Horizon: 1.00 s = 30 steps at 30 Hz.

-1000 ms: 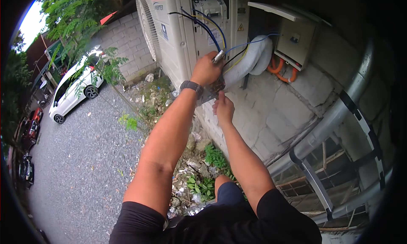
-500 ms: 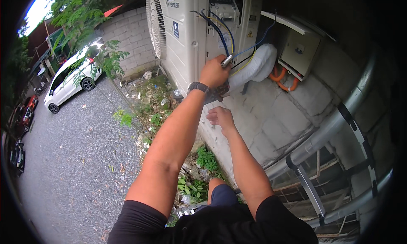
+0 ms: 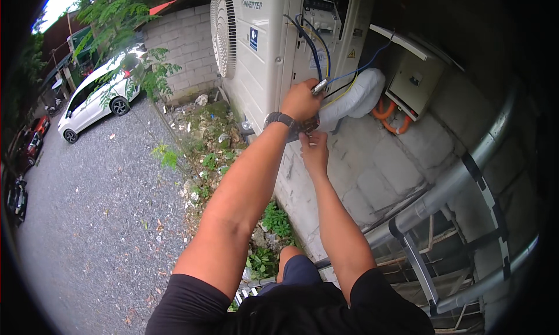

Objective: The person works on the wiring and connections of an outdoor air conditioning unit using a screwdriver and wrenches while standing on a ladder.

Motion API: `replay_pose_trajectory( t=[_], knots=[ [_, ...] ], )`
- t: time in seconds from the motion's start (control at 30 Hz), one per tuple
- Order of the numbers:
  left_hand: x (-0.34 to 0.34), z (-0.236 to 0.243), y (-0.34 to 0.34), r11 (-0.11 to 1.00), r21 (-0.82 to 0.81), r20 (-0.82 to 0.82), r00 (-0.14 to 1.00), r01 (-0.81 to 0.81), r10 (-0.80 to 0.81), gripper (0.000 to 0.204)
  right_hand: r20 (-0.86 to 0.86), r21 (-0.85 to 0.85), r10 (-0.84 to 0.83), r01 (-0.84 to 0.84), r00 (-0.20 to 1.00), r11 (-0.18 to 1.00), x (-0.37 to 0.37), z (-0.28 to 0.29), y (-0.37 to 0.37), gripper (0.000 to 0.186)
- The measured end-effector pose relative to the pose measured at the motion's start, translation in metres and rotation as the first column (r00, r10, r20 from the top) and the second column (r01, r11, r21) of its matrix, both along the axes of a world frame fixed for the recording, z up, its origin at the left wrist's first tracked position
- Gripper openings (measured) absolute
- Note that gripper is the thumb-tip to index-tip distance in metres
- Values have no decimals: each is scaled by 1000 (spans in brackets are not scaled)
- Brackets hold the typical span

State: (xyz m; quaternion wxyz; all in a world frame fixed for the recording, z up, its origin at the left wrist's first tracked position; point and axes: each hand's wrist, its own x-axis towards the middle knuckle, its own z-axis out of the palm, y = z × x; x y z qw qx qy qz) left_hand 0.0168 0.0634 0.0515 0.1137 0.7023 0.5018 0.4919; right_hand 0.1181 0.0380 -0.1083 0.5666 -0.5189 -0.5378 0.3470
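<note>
1. My left hand (image 3: 303, 101) is closed around a silver metal tool (image 3: 319, 87), near the lower edge of the smooth white outdoor unit (image 3: 265, 55).
2. My right hand (image 3: 315, 149) has bent fingers; if they pinch something, I cannot tell.
3. Probably I am handling the curved dark wires (image 3: 315, 48); next calls for steady grip.

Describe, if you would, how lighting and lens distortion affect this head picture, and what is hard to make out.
Head view: the sky is washed out white at upper left; head view: the rim darkens to black, and the silver rail at right looks bowed; head view: the dark reddish item by the right hand is too dim and small to identify.
</note>
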Motion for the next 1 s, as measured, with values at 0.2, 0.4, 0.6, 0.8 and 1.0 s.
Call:
replay_pose_trajectory(
  t=[0.2, 0.4, 0.6, 0.8, 1.0],
  knots=[
    [3, -3, 2, 999, 32, 15, 1000, 24, -24, 24, -532, -430, 157, -425, 832, 796, 19, 0, 20, 38],
    [11, 0, 2, 999, 8, 17, 999, 34, -34, 25, 249, 109, -80, 54, 965, 993, 9, -7, 11, 34],
    [9, -2, 4, 999, -9, -3, 999, 39, -39, 26, 78, -110, 72, -63, 994, 992, 11, 4, 3, 33],
    [5, -3, 2, 997, -53, 9, 998, 60, -60, 27, 149, 41, 108, -116, 983, 992, 16, 30, -28, 38],
    [3, -11, -3, 951, -232, 384, 918, 203, -103, 32, -396, 166, 463, -435, 793, 885, 1, 75, -28, 36]
  ],
)
